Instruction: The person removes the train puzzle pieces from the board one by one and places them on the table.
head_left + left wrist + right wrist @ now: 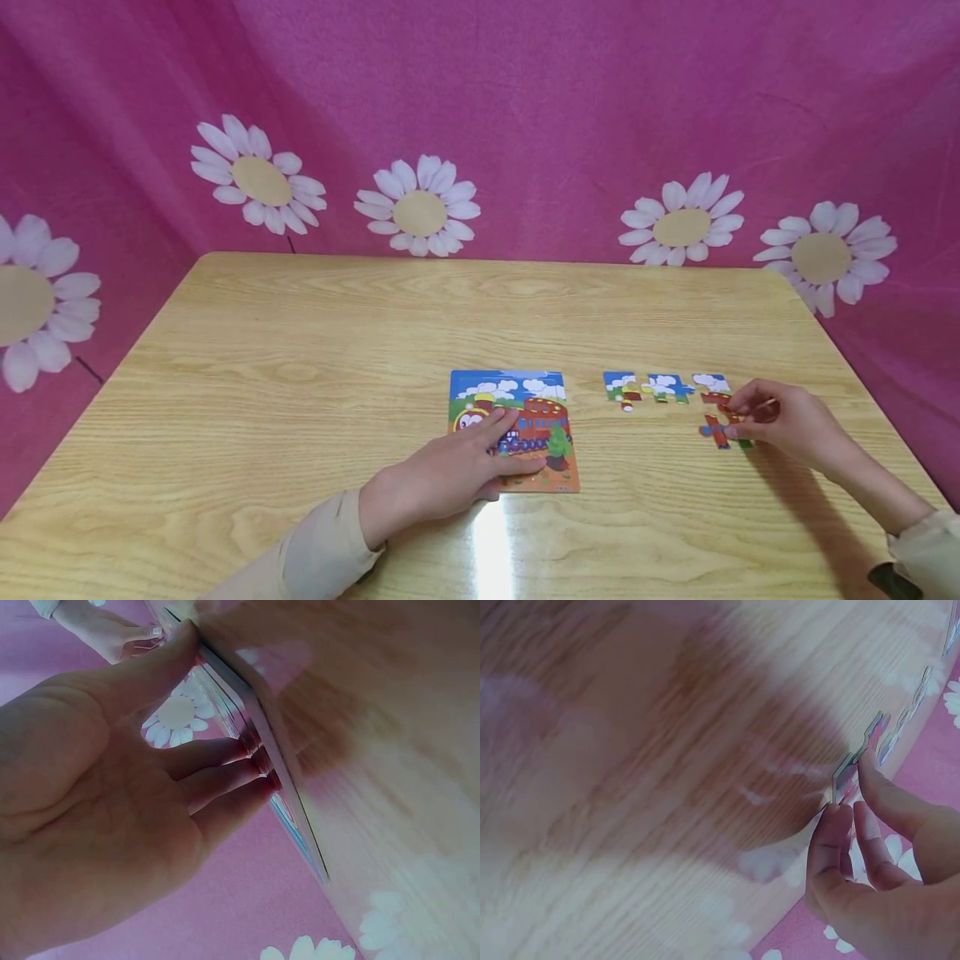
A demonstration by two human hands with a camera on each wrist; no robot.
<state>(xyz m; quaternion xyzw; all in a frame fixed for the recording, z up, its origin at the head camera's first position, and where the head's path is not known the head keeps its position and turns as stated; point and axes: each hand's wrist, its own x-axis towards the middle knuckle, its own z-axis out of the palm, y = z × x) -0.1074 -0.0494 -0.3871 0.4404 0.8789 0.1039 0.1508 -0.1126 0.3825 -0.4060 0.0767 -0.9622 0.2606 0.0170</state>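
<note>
Wood-grained worktop [300, 375] bears the train-picture puzzle board [547, 427]; we cannot tell whether its picture is printed or assembled. We note the left hand [442, 473] flat across it, fingers extended; the right hand [791, 425] pinches one jigsaw piece [720, 431] near loose pieces [663, 386] outside the board.

Counter [300, 375]: glossy, wood-grained; train jigsaw puzzle [538, 425]: smooth, printed, card-like; daisy-patterned backdrop [540, 117]: matt cloth; left sleeve [322, 542]: matt fabric.

The head view shows one wooden table [300, 375], one rectangular train-printed puzzle board [542, 417] at lower centre, at least four multicoloured puzzle pieces [663, 386] lower right, two bare hands, left [457, 467] and right [797, 423], and five yellow-centred white daisies [417, 214].
</note>
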